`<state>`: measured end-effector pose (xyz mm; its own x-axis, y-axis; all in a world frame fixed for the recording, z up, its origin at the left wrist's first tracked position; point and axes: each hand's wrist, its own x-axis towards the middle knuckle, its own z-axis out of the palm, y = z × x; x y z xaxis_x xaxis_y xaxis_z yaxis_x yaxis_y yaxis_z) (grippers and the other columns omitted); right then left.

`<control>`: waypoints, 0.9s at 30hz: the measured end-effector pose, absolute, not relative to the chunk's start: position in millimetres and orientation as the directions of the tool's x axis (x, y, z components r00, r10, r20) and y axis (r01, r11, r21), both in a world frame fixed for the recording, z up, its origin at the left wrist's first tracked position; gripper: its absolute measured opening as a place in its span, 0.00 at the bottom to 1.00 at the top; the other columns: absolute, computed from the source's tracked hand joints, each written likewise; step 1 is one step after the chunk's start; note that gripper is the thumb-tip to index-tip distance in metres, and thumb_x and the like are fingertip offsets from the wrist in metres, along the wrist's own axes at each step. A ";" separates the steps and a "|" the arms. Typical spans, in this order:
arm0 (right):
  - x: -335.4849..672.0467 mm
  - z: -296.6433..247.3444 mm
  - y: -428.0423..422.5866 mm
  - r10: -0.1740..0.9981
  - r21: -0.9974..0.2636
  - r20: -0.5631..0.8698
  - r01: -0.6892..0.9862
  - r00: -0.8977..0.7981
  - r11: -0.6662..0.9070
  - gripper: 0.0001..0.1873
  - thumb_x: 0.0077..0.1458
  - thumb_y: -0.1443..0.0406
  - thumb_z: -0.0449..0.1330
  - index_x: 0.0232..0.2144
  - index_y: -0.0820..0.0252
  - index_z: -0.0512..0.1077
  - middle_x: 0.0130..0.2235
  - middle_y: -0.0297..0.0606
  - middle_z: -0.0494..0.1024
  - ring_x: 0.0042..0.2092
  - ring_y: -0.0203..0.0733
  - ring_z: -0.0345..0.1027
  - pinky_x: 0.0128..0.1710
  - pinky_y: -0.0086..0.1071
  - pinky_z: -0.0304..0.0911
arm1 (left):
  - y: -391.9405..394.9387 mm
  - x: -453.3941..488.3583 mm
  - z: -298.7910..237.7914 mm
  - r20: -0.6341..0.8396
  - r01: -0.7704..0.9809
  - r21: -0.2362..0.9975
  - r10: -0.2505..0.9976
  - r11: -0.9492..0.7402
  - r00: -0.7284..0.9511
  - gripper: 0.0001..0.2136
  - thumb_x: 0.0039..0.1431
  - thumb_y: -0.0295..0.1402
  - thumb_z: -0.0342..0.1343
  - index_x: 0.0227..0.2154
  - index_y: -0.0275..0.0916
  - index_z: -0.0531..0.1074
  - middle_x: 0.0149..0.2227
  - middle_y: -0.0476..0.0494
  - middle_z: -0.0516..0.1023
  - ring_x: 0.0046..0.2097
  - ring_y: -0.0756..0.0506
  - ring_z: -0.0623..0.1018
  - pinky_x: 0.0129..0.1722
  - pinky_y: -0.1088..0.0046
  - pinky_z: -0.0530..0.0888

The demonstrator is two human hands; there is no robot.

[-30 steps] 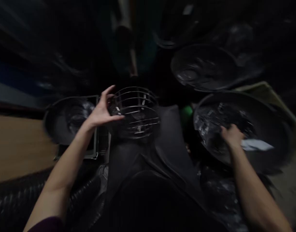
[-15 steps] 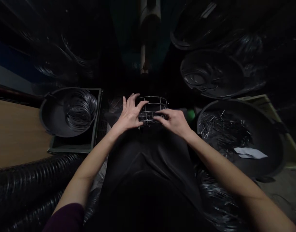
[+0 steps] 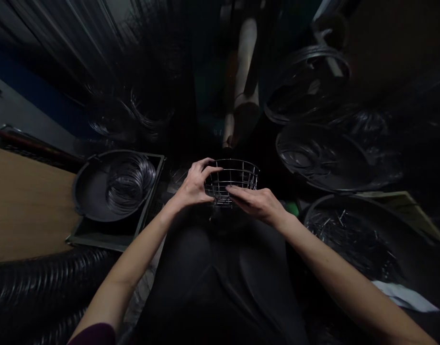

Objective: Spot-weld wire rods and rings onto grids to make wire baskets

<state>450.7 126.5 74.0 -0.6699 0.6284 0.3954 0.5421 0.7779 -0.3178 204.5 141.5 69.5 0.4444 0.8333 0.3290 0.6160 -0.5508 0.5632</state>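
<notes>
Head view: I find the wire basket at mid-frame, wider span running left to right. The left hand grasps its left side; the right hand lies against its near right; whether that one grips, I cannot tell.

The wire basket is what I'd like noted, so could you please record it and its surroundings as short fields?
Object: wire basket, in front of the person
Left hand: grip around the basket's left side
Right hand: fingertips at the basket's near side; anything pinched is too small to tell
Left tub: wire rings
Right tub: loose wire pieces, white slip
Lighting: dim
</notes>
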 end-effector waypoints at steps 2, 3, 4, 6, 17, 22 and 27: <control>452.0 76.0 134.5 0.603 -0.283 0.427 0.534 -0.673 0.797 0.16 0.62 0.65 0.56 0.51 0.56 0.73 0.50 0.36 0.78 0.45 0.36 0.77 0.41 0.25 0.74 | 149.6 205.8 72.4 0.355 0.612 0.553 0.824 -0.566 0.441 0.37 0.39 0.36 0.71 0.55 0.41 0.65 0.59 0.33 0.60 0.61 0.32 0.63 0.61 0.51 0.64; 452.8 77.4 138.2 0.592 -0.269 0.443 0.529 -0.673 0.805 0.16 0.62 0.65 0.56 0.51 0.57 0.73 0.50 0.36 0.78 0.44 0.36 0.77 0.41 0.25 0.74 | 153.4 206.6 73.7 0.363 0.613 0.549 0.823 -0.568 0.437 0.37 0.38 0.36 0.71 0.55 0.42 0.65 0.59 0.33 0.60 0.61 0.32 0.63 0.61 0.50 0.63; 453.4 79.0 141.7 0.581 -0.259 0.460 0.524 -0.672 0.811 0.16 0.62 0.65 0.56 0.51 0.57 0.73 0.49 0.36 0.78 0.44 0.36 0.77 0.42 0.25 0.74 | 157.2 207.5 75.0 0.366 0.616 0.548 0.824 -0.566 0.432 0.37 0.38 0.35 0.71 0.55 0.42 0.66 0.59 0.34 0.60 0.62 0.32 0.62 0.61 0.50 0.64; 454.2 82.7 148.9 0.568 -0.248 0.480 0.517 -0.669 0.819 0.15 0.62 0.66 0.56 0.51 0.58 0.73 0.49 0.36 0.79 0.44 0.37 0.77 0.42 0.25 0.74 | 164.6 208.9 76.9 0.366 0.625 0.547 0.831 -0.557 0.419 0.38 0.38 0.35 0.71 0.55 0.43 0.65 0.60 0.34 0.60 0.62 0.33 0.62 0.61 0.50 0.64; 453.4 87.6 179.8 0.586 -0.292 0.478 0.511 -0.654 0.809 0.17 0.62 0.66 0.57 0.52 0.56 0.74 0.49 0.37 0.78 0.44 0.42 0.77 0.43 0.32 0.76 | 194.5 209.4 81.2 0.396 0.600 0.564 0.824 -0.567 0.406 0.38 0.38 0.37 0.72 0.56 0.42 0.66 0.60 0.34 0.60 0.62 0.33 0.63 0.61 0.51 0.65; 451.5 90.4 182.3 0.607 -0.293 0.462 0.536 -0.646 0.792 0.16 0.63 0.63 0.55 0.51 0.55 0.74 0.49 0.34 0.78 0.43 0.41 0.78 0.41 0.31 0.77 | 198.1 208.5 86.5 0.372 0.605 0.568 0.830 -0.558 0.416 0.37 0.40 0.40 0.71 0.55 0.43 0.66 0.60 0.34 0.60 0.62 0.32 0.63 0.61 0.50 0.64; 449.7 96.5 184.8 0.643 -0.288 0.416 0.577 -0.643 0.764 0.15 0.64 0.61 0.54 0.50 0.53 0.74 0.48 0.32 0.79 0.44 0.38 0.77 0.40 0.28 0.75 | 197.9 207.6 90.1 0.393 0.576 0.591 0.825 -0.565 0.406 0.34 0.39 0.38 0.72 0.50 0.41 0.64 0.58 0.34 0.64 0.60 0.35 0.66 0.59 0.54 0.67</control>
<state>449.7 184.8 96.5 -0.6427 0.6430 0.4164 0.5774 0.7638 -0.2883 207.6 197.9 90.1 0.4057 0.8252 0.3930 0.5758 -0.5647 0.5912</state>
